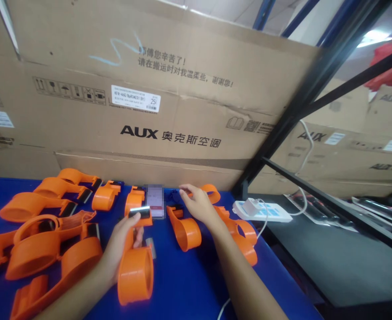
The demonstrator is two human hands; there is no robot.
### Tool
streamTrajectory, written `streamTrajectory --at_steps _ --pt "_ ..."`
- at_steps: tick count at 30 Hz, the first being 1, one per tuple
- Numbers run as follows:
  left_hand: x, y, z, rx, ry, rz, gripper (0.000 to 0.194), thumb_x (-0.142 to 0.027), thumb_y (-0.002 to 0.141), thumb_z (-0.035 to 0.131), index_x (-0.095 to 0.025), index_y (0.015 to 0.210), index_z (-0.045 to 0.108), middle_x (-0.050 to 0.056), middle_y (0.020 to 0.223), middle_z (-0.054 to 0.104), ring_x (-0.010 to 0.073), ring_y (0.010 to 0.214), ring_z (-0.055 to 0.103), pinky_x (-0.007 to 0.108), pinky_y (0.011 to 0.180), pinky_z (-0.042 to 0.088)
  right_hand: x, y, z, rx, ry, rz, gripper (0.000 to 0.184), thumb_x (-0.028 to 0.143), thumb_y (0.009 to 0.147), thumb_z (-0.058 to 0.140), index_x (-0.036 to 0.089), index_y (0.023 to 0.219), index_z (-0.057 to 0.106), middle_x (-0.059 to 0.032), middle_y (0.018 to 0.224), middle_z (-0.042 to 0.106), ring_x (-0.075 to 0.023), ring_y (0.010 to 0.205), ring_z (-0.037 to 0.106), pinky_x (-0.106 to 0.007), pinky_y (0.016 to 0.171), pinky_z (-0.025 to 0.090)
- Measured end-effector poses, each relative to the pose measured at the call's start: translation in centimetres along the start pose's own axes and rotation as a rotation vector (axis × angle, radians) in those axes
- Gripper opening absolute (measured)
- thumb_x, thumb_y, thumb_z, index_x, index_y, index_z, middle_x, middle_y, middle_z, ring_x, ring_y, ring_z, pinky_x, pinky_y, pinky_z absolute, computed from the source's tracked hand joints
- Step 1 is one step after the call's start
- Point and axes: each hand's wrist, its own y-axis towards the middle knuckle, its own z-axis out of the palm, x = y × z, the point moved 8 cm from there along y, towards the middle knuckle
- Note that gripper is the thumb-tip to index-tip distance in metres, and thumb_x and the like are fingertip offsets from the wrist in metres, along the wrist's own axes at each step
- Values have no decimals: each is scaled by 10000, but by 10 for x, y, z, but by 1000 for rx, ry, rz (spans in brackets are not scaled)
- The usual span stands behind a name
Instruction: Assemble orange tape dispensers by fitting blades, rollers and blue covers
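My left hand [122, 240] is closed round the handle of an orange tape dispenser [135, 278]. Its ring points toward me, and a black part with a toothed metal edge tops the far end, under my thumb. Beside it lies a small grey metal strip [151, 248]. My right hand [196, 202] reaches over the back of the table with its fingers stretched out; I see nothing held in them. Just left of those fingertips is a small dark blue piece [175, 194]. Below the right hand rests another orange tape dispenser [186, 233].
Several orange dispensers [32, 251] crowd the left of the blue table [172, 284]; more lie right of my right forearm. A phone-like screen [154, 202] stands at the back. Behind is a large cardboard box [182, 111]. A white power strip [266, 211] sits near the black rack post.
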Motion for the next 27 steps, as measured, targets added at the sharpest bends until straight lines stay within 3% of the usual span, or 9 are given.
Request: streamTrajectory --at_steps 5,10,19,27 --pt "1 2 0 12 21 18 464 -541 829 729 -185 611 524 -41 458 467 98 421 431 218 458 402 -4 22 29 150 -85 7 266 292 1012 523 229 1111 762 -74 1111 798 -240 1025 742 -311 904 522" --pt "6 7 -3 21 54 40 426 -541 823 746 -195 684 539 -44 483 502 96 421 402 229 459 402 -18 26 51 238 -151 65 309 281 1016 515 233 1247 714 -84 1292 739 -250 1195 680 -309 990 489" --pt "7 10 -8 10 91 82 380 -506 854 737 -199 749 541 -49 543 526 86 457 413 208 484 364 -33 25 60 337 -233 169 289 366 1020 606 174 1228 663 -100 1229 697 -246 1088 683 -449 955 554" --pt "10 11 -6 32 52 61 395 -510 820 768 -197 721 549 -50 525 520 82 436 390 214 467 394 -44 24 70 397 -234 254 333 353 1005 642 187 1293 622 -101 1310 639 -243 1098 669 -451 925 585"
